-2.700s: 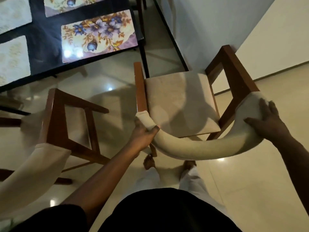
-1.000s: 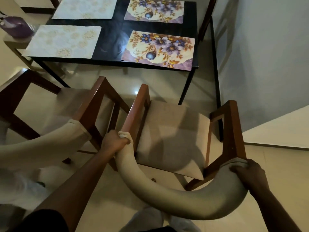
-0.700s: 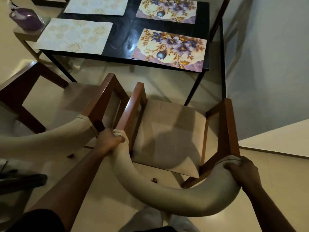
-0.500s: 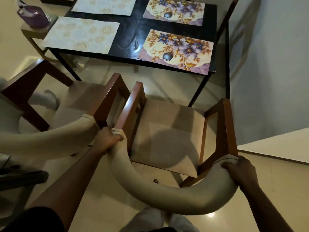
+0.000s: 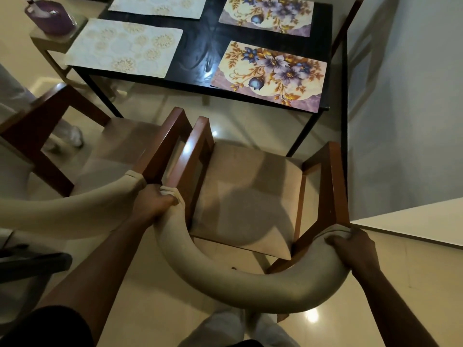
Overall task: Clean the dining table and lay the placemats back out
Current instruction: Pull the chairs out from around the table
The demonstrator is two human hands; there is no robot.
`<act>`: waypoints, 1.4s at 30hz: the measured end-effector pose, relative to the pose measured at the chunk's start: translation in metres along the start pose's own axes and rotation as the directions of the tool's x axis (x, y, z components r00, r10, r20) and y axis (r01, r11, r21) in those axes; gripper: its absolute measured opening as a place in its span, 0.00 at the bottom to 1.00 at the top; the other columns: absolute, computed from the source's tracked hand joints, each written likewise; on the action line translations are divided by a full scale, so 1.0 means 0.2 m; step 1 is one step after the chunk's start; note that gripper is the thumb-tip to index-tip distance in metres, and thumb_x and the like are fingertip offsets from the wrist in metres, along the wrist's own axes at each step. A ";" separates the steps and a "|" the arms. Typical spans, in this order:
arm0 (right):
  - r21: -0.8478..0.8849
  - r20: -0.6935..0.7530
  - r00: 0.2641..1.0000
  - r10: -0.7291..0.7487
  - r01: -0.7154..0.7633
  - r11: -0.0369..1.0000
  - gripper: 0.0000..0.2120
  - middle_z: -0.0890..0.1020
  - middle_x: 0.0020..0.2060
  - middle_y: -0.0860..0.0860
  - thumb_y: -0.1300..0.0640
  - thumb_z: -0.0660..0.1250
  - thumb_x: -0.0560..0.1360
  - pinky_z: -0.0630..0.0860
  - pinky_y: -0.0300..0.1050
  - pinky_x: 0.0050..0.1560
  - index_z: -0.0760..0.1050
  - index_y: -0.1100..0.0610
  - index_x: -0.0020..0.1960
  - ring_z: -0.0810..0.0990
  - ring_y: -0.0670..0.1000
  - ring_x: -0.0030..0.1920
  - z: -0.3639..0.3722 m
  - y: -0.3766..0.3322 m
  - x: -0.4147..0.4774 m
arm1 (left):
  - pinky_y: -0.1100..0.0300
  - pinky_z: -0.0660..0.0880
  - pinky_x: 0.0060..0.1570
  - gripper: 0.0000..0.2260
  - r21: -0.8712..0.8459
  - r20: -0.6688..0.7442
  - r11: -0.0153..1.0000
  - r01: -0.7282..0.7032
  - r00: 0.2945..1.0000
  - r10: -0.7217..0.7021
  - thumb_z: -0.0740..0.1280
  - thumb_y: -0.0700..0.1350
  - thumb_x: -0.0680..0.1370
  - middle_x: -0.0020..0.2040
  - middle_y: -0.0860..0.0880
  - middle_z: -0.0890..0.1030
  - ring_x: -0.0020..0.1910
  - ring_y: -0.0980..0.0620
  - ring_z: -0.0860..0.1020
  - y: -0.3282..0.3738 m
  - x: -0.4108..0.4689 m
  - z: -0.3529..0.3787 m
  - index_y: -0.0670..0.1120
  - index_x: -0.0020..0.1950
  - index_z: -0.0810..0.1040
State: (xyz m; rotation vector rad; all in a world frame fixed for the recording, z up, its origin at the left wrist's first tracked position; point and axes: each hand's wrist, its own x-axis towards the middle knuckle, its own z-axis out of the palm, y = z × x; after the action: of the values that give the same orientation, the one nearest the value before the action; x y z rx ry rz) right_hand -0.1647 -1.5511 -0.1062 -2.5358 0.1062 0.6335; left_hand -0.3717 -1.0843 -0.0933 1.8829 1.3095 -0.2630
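Observation:
A wooden chair (image 5: 250,194) with a beige seat and a curved padded backrest stands just short of the black dining table (image 5: 200,56). My left hand (image 5: 152,202) grips the backrest's left end. At the right end my right hand (image 5: 353,249) holds the padding, fingers curled over it. Several placemats lie on the table: a floral one (image 5: 270,75) nearest the chair, another floral one (image 5: 266,15) behind it, and two cream ones (image 5: 124,46) (image 5: 157,5) on the left.
A second matching chair (image 5: 82,156) stands directly to the left, its arm nearly touching mine. A purple container (image 5: 48,17) sits on a small side table at the upper left. A wall (image 5: 406,96) runs close on the right. Another person's legs show at the left edge.
The chair has swung round from beside the table and moved forward toward its front edge, close beside the second chair. Both hands have kept their hold on the backrest.

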 end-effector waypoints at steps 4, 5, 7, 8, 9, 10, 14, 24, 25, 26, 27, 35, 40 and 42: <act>-0.007 -0.005 1.000 -0.004 0.004 1.000 0.25 0.82 0.59 0.62 0.50 0.77 0.75 0.79 0.58 0.58 0.77 0.63 0.66 0.81 0.63 0.57 0.01 -0.05 0.01 | 0.38 0.78 0.64 0.21 0.006 -0.017 1.000 0.007 1.000 -0.007 0.76 0.52 0.75 0.59 0.43 0.82 0.60 0.40 0.81 -0.01 0.04 -0.03 0.45 0.65 0.78; -0.010 -0.005 1.000 -0.005 0.005 1.000 0.26 0.82 0.59 0.62 0.50 0.77 0.75 0.78 0.58 0.58 0.76 0.63 0.66 0.80 0.63 0.58 0.02 -0.06 0.01 | 0.38 0.79 0.63 0.20 0.001 -0.019 1.000 0.004 1.000 -0.004 0.76 0.52 0.74 0.58 0.44 0.82 0.59 0.41 0.81 -0.02 0.05 -0.04 0.45 0.63 0.79; -0.010 0.003 1.000 -0.010 0.010 1.000 0.26 0.82 0.60 0.62 0.50 0.76 0.76 0.78 0.59 0.59 0.76 0.63 0.67 0.80 0.63 0.58 0.02 -0.07 0.01 | 0.39 0.80 0.62 0.19 -0.006 -0.023 1.000 -0.001 1.000 0.001 0.76 0.52 0.74 0.56 0.45 0.83 0.58 0.42 0.82 -0.03 0.06 -0.05 0.46 0.61 0.79; -0.012 0.009 1.000 -0.012 0.012 1.000 0.26 0.81 0.60 0.62 0.50 0.76 0.76 0.78 0.59 0.59 0.75 0.63 0.67 0.80 0.63 0.59 0.02 -0.08 0.02 | 0.39 0.80 0.61 0.18 -0.005 -0.023 1.000 0.003 1.000 -0.003 0.76 0.52 0.74 0.56 0.45 0.83 0.57 0.42 0.82 -0.04 0.07 -0.06 0.47 0.60 0.79; -0.018 0.015 1.000 -0.012 0.012 1.000 0.26 0.81 0.61 0.62 0.51 0.76 0.76 0.78 0.58 0.59 0.75 0.63 0.68 0.80 0.63 0.59 0.03 -0.09 0.02 | 0.39 0.80 0.61 0.19 -0.006 -0.025 1.000 0.007 1.000 -0.007 0.76 0.52 0.74 0.56 0.45 0.83 0.58 0.42 0.82 -0.04 0.08 -0.06 0.47 0.60 0.79; -0.021 0.017 1.000 -0.012 0.012 1.000 0.26 0.81 0.61 0.62 0.51 0.76 0.76 0.78 0.58 0.58 0.75 0.63 0.68 0.80 0.63 0.59 0.03 -0.10 0.02 | 0.39 0.80 0.62 0.19 -0.005 -0.021 1.000 0.009 1.000 -0.009 0.76 0.53 0.73 0.56 0.45 0.82 0.58 0.42 0.81 -0.04 0.08 -0.07 0.47 0.61 0.79; -0.044 0.024 1.000 -0.020 0.021 0.999 0.26 0.81 0.61 0.63 0.51 0.76 0.76 0.77 0.56 0.56 0.75 0.64 0.68 0.80 0.63 0.59 0.03 -0.14 0.03 | 0.38 0.78 0.64 0.21 -0.009 -0.034 1.000 0.023 0.999 -0.024 0.76 0.51 0.75 0.60 0.43 0.81 0.61 0.39 0.80 -0.01 0.09 -0.08 0.46 0.64 0.77; 0.000 0.038 0.999 -0.011 0.011 1.000 0.28 0.81 0.61 0.60 0.49 0.77 0.74 0.80 0.62 0.59 0.74 0.60 0.68 0.79 0.62 0.59 0.06 -0.20 0.05 | 0.35 0.78 0.63 0.31 -0.025 -0.026 0.997 0.072 0.997 -0.073 0.77 0.53 0.71 0.65 0.41 0.80 0.64 0.37 0.79 0.02 0.12 -0.13 0.44 0.71 0.76; 0.001 0.039 0.999 -0.008 0.008 1.000 0.29 0.80 0.61 0.60 0.49 0.77 0.74 0.80 0.61 0.59 0.74 0.60 0.69 0.79 0.62 0.60 0.06 -0.20 0.05 | 0.35 0.78 0.63 0.31 -0.026 -0.024 0.997 0.075 0.997 -0.076 0.77 0.53 0.72 0.65 0.41 0.80 0.64 0.37 0.79 0.01 0.12 -0.13 0.44 0.71 0.76; 0.001 0.040 0.999 -0.010 0.010 1.000 0.29 0.80 0.62 0.60 0.49 0.77 0.74 0.79 0.60 0.59 0.73 0.61 0.70 0.79 0.63 0.61 0.06 -0.20 0.05 | 0.35 0.78 0.63 0.31 -0.029 -0.022 0.996 0.080 0.996 -0.081 0.77 0.54 0.71 0.65 0.41 0.80 0.64 0.37 0.78 0.01 0.12 -0.13 0.44 0.71 0.76; 0.001 0.045 0.999 -0.011 0.011 1.000 0.30 0.80 0.63 0.61 0.48 0.77 0.75 0.78 0.59 0.60 0.73 0.61 0.70 0.79 0.63 0.62 0.06 -0.20 0.04 | 0.35 0.78 0.63 0.31 -0.037 -0.022 0.996 0.084 0.996 -0.085 0.77 0.55 0.71 0.64 0.41 0.80 0.64 0.37 0.78 0.01 0.11 -0.13 0.45 0.71 0.76; -0.004 0.017 1.000 -0.006 0.006 1.000 0.34 0.78 0.69 0.60 0.44 0.74 0.77 0.76 0.61 0.64 0.68 0.58 0.76 0.77 0.65 0.66 0.07 -0.23 0.01 | 0.36 0.74 0.68 0.24 -0.131 -0.021 0.988 0.086 0.996 -0.090 0.73 0.49 0.77 0.65 0.41 0.78 0.66 0.37 0.77 0.03 0.12 -0.08 0.45 0.71 0.74; -0.020 0.013 1.000 -0.017 0.017 1.000 0.34 0.78 0.69 0.61 0.46 0.74 0.77 0.76 0.63 0.65 0.68 0.58 0.77 0.78 0.65 0.67 0.06 -0.24 0.00 | 0.38 0.74 0.69 0.24 -0.132 -0.084 0.991 0.035 0.995 -0.047 0.72 0.47 0.78 0.67 0.39 0.78 0.68 0.36 0.76 0.01 0.11 -0.05 0.43 0.72 0.74; -0.025 0.027 0.999 -0.018 0.019 1.000 0.33 0.78 0.69 0.61 0.47 0.74 0.78 0.76 0.61 0.65 0.68 0.59 0.77 0.77 0.65 0.67 0.05 -0.25 0.00 | 0.39 0.73 0.69 0.24 -0.128 -0.099 0.991 0.039 0.994 -0.052 0.72 0.45 0.79 0.68 0.38 0.78 0.68 0.35 0.76 0.01 0.11 -0.04 0.42 0.73 0.74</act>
State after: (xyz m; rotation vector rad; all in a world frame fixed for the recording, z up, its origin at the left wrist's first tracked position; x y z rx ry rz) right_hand -0.1590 -1.5034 -0.0915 -2.5490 0.0659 0.6651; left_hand -0.3630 -1.0624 -0.0999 1.7817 1.4052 -0.1058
